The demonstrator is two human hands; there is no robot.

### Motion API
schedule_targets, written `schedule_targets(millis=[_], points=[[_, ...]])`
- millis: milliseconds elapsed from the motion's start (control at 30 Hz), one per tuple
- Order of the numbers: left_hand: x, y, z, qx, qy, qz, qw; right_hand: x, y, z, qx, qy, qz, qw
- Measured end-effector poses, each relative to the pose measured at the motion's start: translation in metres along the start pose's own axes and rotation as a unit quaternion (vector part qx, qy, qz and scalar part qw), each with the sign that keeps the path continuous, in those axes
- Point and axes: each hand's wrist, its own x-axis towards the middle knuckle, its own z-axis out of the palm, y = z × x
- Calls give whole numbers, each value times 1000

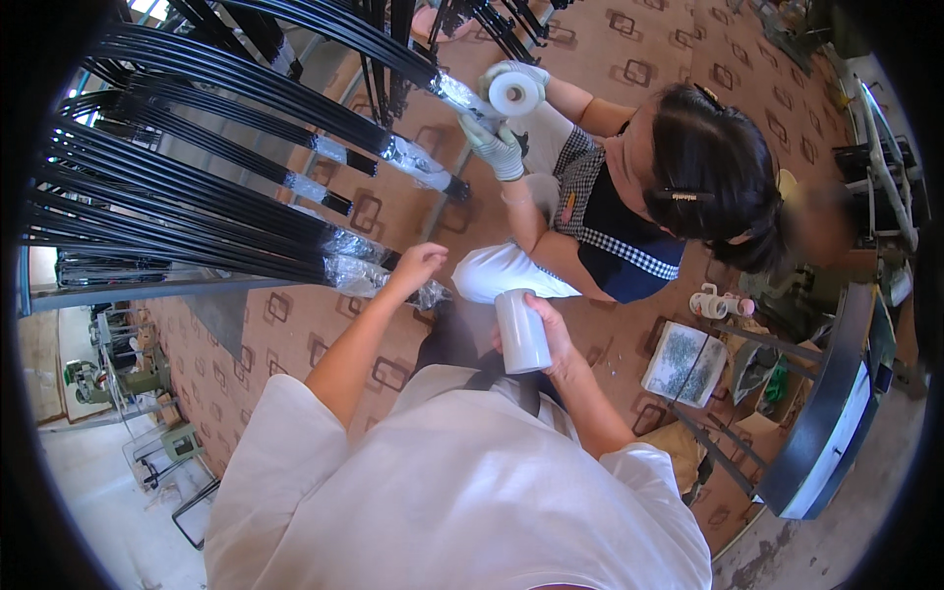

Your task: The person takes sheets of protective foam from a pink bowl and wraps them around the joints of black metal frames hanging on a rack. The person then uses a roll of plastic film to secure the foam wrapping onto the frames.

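My right hand (557, 332) is closed around a roll of clear plastic film (522, 334), held upright in front of my body. Toward the left, my left hand (421, 267) has its fingers pinched together; what lies between them, if anything, is too small to make out. Just beside and below it are the film-wrapped ends (356, 275) of a bundle of long black rods (226, 251). Across from me, a co-worker's gloved hands (495, 147) hold another film roll (514, 93) at the wrapped end (458, 94) of a higher bundle.
More black rod bundles (285, 108) reach in from the upper left, several with wrapped ends. The co-worker (629, 197) sits or crouches close ahead. At right stand a dark-framed table (821, 433), a speckled white slab (685, 364) and white rolls (721, 303). Green machines (118, 382) stand far left.
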Motion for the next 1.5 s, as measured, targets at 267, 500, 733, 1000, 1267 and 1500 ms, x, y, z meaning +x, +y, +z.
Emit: schedule_targets(millis=[267,500,733,1000,1267,1500], points=[[46,89,9,278,155,264,911,-6,5,3,12,14,-6,1000],[151,144,-52,557,92,174,807,-11,21,-9,19,55,-16,998],[144,149,-21,513,175,90,836,-5,21,5,57,50,-34,997],[-10,20,5,276,183,221,917,34,-26,69,-12,-45,-55,997],[-141,-138,-16,147,68,-95,982,43,-22,79,-51,-50,5,997],[-148,-179,-5,84,30,-204,975,37,4,77,-93,-24,69,993]])
